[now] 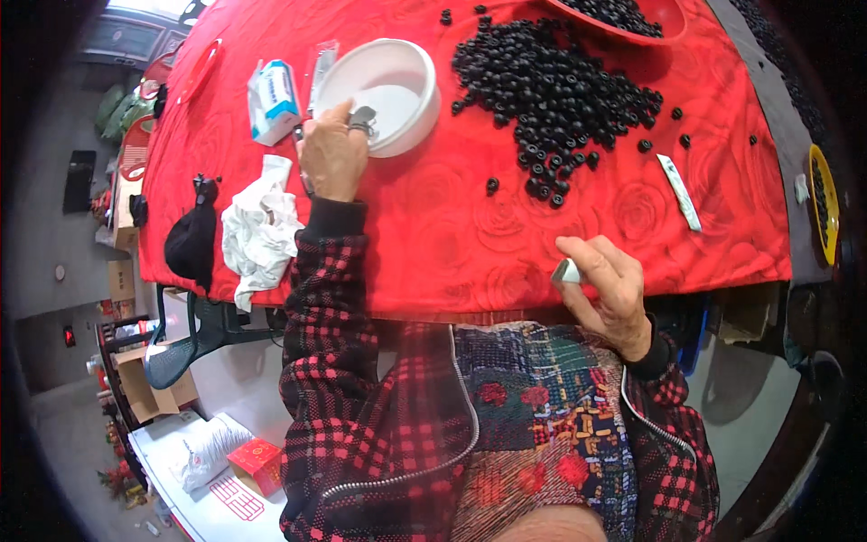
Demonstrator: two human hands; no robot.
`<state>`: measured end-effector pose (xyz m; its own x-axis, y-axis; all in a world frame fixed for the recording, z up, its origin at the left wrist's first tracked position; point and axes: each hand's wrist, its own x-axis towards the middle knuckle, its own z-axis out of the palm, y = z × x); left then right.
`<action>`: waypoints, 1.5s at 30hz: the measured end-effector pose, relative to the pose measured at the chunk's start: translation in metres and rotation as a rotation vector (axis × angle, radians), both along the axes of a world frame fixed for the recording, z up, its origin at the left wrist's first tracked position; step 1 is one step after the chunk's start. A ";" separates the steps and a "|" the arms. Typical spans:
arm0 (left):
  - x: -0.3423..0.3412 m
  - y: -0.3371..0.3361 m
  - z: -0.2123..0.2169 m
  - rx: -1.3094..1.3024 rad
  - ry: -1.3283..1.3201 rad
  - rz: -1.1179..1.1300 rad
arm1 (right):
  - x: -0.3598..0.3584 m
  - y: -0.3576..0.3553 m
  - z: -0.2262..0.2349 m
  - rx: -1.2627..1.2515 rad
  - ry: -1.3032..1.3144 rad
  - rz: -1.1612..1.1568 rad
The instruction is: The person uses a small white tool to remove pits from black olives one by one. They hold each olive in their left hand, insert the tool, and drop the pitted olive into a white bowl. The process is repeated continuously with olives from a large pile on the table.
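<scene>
Red tablecloth [470, 235], blue-white carton [274, 101]

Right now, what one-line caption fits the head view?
Left hand rests at a round white bowl; right hand pinches a small grey piece beside piled black beads on red tablecloth.

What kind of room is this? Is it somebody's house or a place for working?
Probably a small home-style workroom for handwork. A table under a red rose-patterned cloth carries a big heap of small black round beads and a white round bowl, with brown cardboard boxes on the floor.
</scene>
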<state>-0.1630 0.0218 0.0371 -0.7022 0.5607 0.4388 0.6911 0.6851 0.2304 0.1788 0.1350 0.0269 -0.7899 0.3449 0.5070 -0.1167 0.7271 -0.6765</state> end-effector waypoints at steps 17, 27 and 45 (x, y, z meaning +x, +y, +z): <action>0.124 0.019 -0.040 0.118 -0.412 -0.566 | 0.004 0.002 0.001 -0.104 -0.011 -0.020; 0.175 -0.022 -0.018 0.728 -2.106 -0.638 | -0.005 0.001 0.004 -0.214 0.046 0.038; 0.195 -0.039 -0.007 0.601 -2.215 -0.438 | -0.003 -0.013 0.007 -0.099 0.024 0.108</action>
